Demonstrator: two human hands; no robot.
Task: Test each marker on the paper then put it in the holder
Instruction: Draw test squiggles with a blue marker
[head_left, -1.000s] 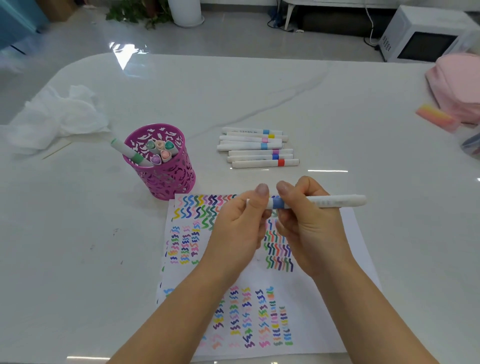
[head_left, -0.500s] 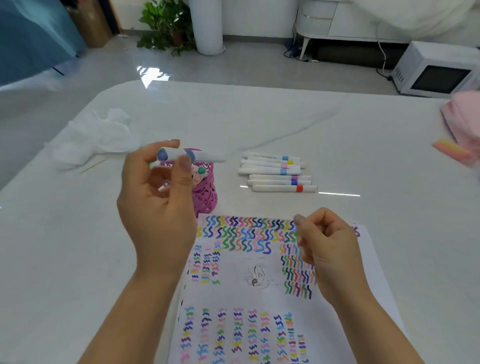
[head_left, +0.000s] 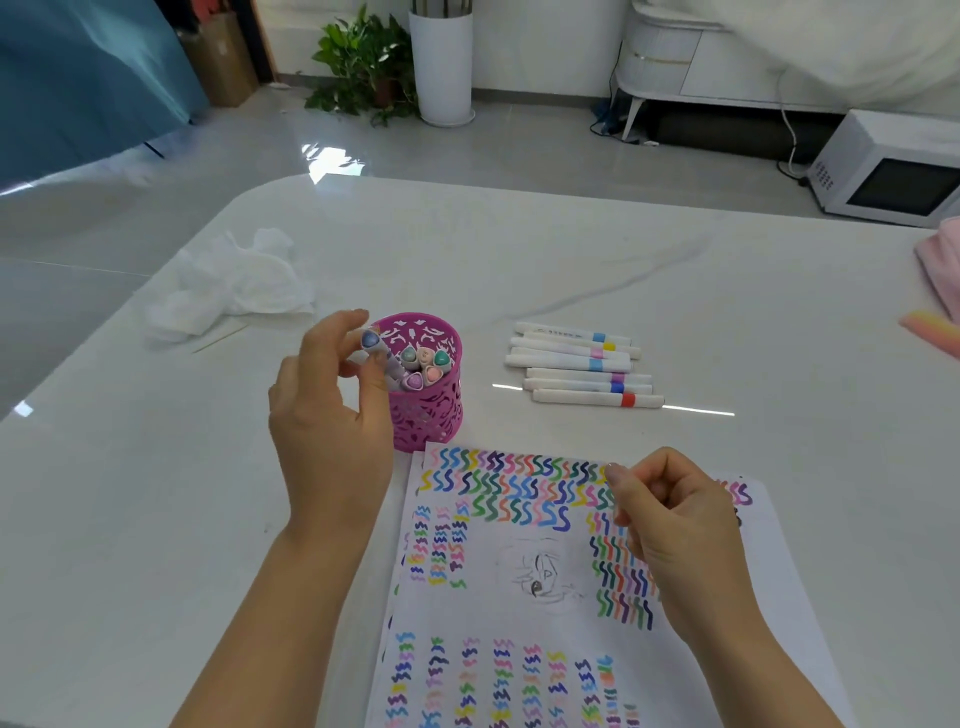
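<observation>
Marker with the blue cap (head_left: 370, 340) is in the left hand (head_left: 327, 415). The thumb and fingers pinch it near the top. Its low end is already inside the pink holder (head_left: 431, 415), and its cap leans out over the rim on the thumb side.

A second ago both hands held this marker flat over the paper (head_left: 483, 613). Then the left hand took it away alone. Now it is going into the holder. So I think this marker is tested, and it only needs to be let go.

The right hand (head_left: 670, 525) has let go. Its fingers are loosely curled and hold nothing. It hangs over the squiggles on the paper.

Other markers (head_left: 423, 364) stand in the holder, just past the left fingertips. They crowd the far side, so the open room is on the side near the fingers. The rim is right by the left fingers. A bump there could tip the holder, I think.

A row of white markers (head_left: 582, 364) lies on the table (head_left: 519, 260), well past the right fingertips. Nothing sits between those fingers and the row, so the reach looks easy. The top edge of the paper lies just beside the foot of the holder.
</observation>
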